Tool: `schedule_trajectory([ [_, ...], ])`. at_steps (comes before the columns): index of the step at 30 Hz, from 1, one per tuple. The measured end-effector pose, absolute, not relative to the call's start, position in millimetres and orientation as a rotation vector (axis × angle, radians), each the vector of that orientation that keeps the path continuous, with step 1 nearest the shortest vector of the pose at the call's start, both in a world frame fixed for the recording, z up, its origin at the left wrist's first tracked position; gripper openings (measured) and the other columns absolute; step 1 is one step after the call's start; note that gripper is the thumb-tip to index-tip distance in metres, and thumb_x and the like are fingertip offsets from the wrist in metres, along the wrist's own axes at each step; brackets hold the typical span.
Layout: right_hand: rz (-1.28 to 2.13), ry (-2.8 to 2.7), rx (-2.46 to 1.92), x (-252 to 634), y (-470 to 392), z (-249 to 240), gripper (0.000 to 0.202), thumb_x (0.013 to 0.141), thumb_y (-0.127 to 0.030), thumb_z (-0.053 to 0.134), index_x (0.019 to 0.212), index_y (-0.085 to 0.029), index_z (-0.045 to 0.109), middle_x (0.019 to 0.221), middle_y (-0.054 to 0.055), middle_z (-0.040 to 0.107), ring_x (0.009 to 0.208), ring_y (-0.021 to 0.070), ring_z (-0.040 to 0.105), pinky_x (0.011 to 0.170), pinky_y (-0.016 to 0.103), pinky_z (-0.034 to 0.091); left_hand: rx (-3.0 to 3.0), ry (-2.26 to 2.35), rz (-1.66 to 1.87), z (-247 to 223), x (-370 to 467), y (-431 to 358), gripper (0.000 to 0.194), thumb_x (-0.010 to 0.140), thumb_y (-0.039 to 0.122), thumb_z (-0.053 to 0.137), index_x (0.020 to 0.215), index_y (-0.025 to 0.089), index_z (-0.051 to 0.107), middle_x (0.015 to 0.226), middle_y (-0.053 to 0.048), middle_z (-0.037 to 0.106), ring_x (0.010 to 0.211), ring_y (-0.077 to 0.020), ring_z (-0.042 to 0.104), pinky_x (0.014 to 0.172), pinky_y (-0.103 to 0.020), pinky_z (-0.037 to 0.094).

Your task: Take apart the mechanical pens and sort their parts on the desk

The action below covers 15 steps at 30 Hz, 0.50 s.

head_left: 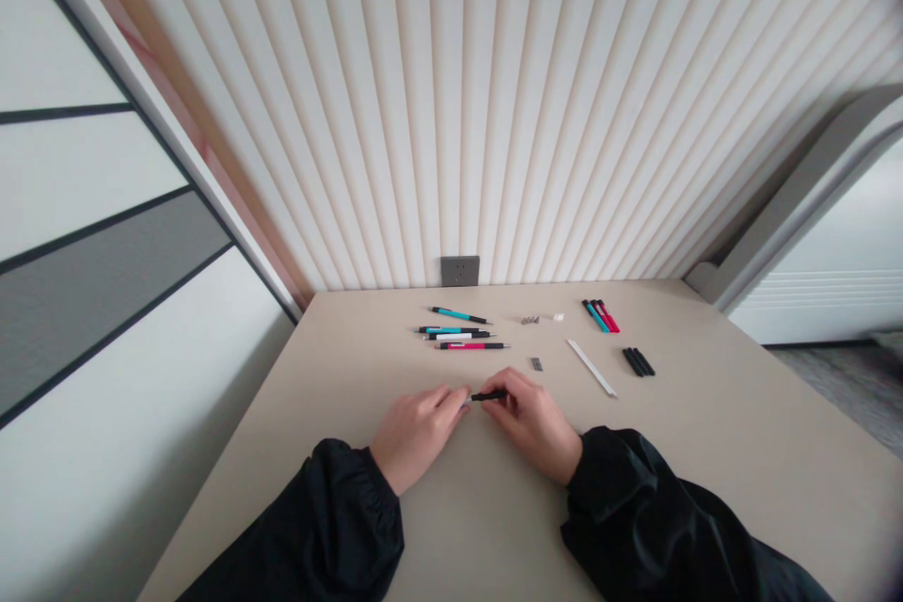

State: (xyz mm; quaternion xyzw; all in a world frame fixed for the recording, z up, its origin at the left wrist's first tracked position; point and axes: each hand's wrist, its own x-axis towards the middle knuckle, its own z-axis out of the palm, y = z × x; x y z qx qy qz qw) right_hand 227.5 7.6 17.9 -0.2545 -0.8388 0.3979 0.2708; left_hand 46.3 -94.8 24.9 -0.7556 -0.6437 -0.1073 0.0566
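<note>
Between my hands, low over the table, is a small pen part, black toward the right and light-coloured at its left end. My left hand (418,433) pinches the light end. The fingers of my right hand (534,419) close on the black section (488,395). Beyond them lie several assembled pens: a blue one (458,315), another blue one, a white one (455,336) and a red one (472,346). A small grey piece (537,364) rests just past my right hand.
On the table (339,348), a long white strip (593,369) lies right of my hands. Farther right are black grips (639,362) and blue and red barrels (601,316). Small metal parts (530,321) and white bits (558,317) sit near the back, below a wall socket (460,271).
</note>
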Motion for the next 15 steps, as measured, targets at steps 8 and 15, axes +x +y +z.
schedule_trajectory([
  [8,1.264,-1.9,-0.874,230.4,17.5,11.7,0.028,0.085,-0.044,0.058,0.095,-0.018,0.063,0.074,0.001,0.06,0.064,0.0135,0.05,0.061,0.025,0.042,-2.248,-2.093,-0.196,36.3,48.9,-95.6,0.021,0.096,0.019,0.037,0.107,0.023,0.054,0.083,0.0,0.063,0.069,-0.0167,0.062,0.055,-0.025,0.039],
  [15,1.13,-1.939,-0.964,232.6,22.9,9.5,0.028,0.091,-0.045,0.047,0.092,-0.02,0.06,0.072,0.0,0.06,0.065,0.0141,0.053,0.061,0.025,0.04,-2.164,-2.185,-0.228,34.0,48.7,-95.7,0.021,0.096,0.018,0.033,0.09,0.02,0.053,0.083,-0.001,0.06,0.068,-0.0159,0.059,0.055,-0.026,0.035],
])
